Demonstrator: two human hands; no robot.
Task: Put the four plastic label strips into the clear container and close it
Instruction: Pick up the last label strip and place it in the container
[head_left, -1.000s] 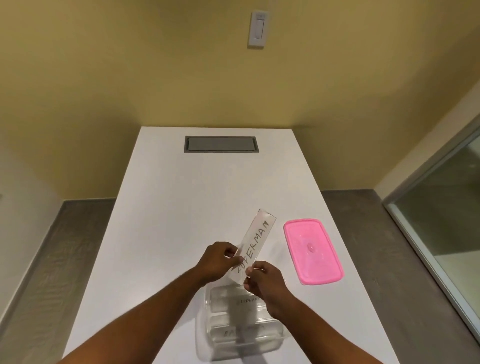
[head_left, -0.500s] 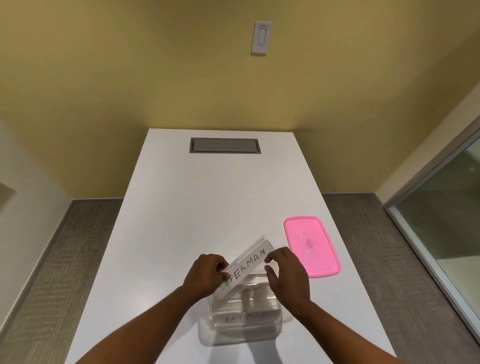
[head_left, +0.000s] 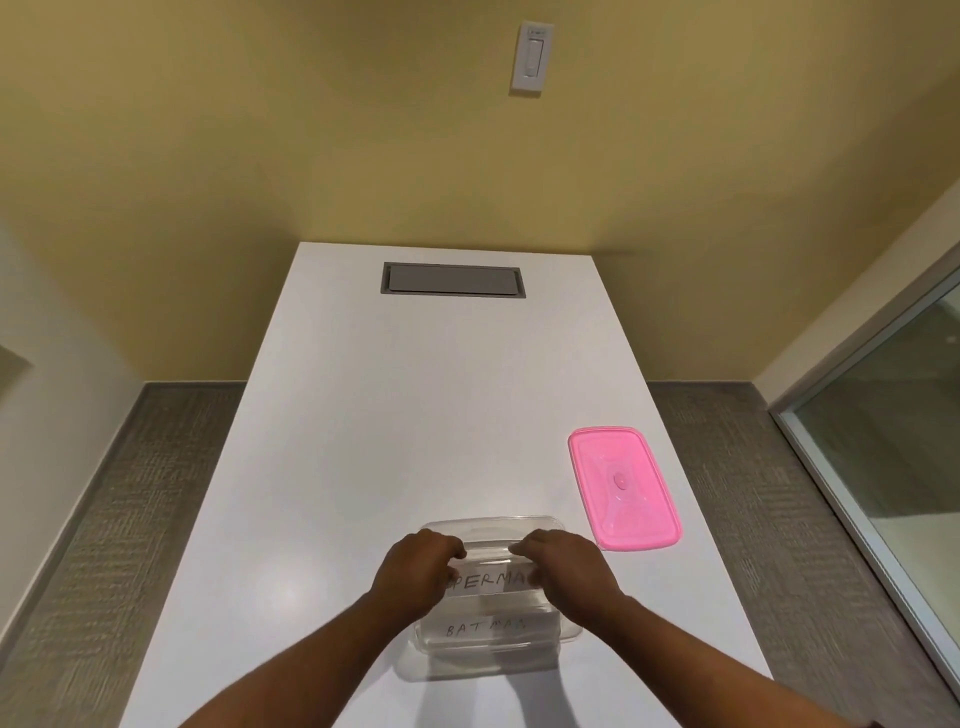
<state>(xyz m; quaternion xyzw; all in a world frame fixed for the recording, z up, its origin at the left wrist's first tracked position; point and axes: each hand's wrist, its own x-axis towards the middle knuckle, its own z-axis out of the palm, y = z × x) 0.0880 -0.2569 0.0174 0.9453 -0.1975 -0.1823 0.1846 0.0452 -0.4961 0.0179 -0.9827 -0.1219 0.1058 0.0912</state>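
A clear rectangular container (head_left: 493, 526) sits open on the white table (head_left: 415, 415) near its front edge. Inside it lies a strip marked BATMAN (head_left: 485, 629). Another strip reading SUPERMAN (head_left: 488, 581) lies flat across the container's middle, gripped at its left end by my left hand (head_left: 415, 571) and at its right end by my right hand (head_left: 569, 574). My hands hide both ends of that strip. Any strips beneath it are hidden. The pink lid (head_left: 623, 486) lies flat on the table to the right of the container.
A grey cable hatch (head_left: 452, 279) is set into the far end of the table. The table's right edge runs close by the pink lid. A light switch (head_left: 532, 57) is on the yellow wall, and a glass panel (head_left: 883, 441) stands at the right.
The SUPERMAN strip went from steeply tilted above the container to level and down inside it. Both hands moved down with it to its two ends.
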